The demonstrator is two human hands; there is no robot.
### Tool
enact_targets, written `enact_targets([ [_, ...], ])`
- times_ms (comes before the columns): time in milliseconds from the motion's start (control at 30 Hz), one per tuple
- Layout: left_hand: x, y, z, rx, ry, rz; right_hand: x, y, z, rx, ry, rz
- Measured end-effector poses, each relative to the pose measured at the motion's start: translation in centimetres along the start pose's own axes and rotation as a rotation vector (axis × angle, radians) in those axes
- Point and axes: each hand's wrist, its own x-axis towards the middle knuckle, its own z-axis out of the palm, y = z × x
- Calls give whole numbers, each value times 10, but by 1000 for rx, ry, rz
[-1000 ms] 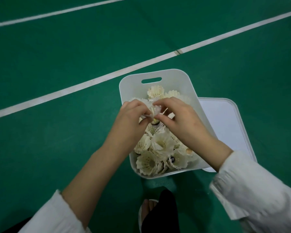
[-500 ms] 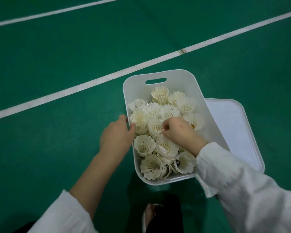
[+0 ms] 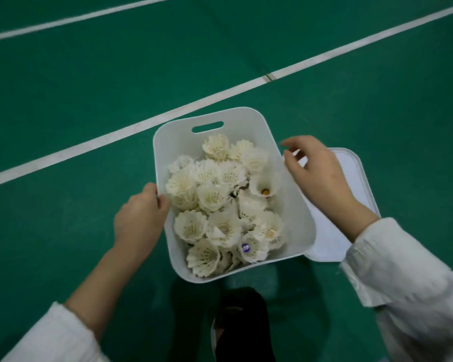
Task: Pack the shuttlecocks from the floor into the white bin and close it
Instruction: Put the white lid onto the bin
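Green court floor [image 3: 89, 105], white lines. White bin [image 3: 236, 117] stands open, long axis running away from the person. Lid [image 3: 351, 178] lies flat, touching the bin's right side, long axis parallel to it. Shuttlecocks [image 3: 220, 199] fill the bin; none seen on the floor. Left hand [image 3: 139, 220] grips the bin's left rim. Right hand [image 3: 322, 173], fingers loose and holding nothing, hovers over the lid. It is the nearer hand, so closing likely falls to it.

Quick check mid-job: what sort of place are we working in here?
Most likely an indoor badminton court. The floor is green sports matting marked with white lines, and the bin standing on it is full of feather shuttlecocks.
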Motion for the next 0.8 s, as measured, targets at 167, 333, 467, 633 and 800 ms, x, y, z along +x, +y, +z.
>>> enact_targets([
  [167, 1, 16, -11, 100, 36, 17, -9, 74, 18, -100, -3, 236],
  [333, -2, 69, -18, 210, 161, 150, -35, 119, 77, -273, -430, 368],
  [467, -5, 129, -5, -20, 19, 317, -49, 142, 103, -279, -531, 465],
  [633, -17, 183, 36, -19, -239, 405, -57, 162, 117, -352, -551, 405],
  [800, -31, 183, 50, -59, -204, 382, -47, 163, 93, -592, -496, 298],
])
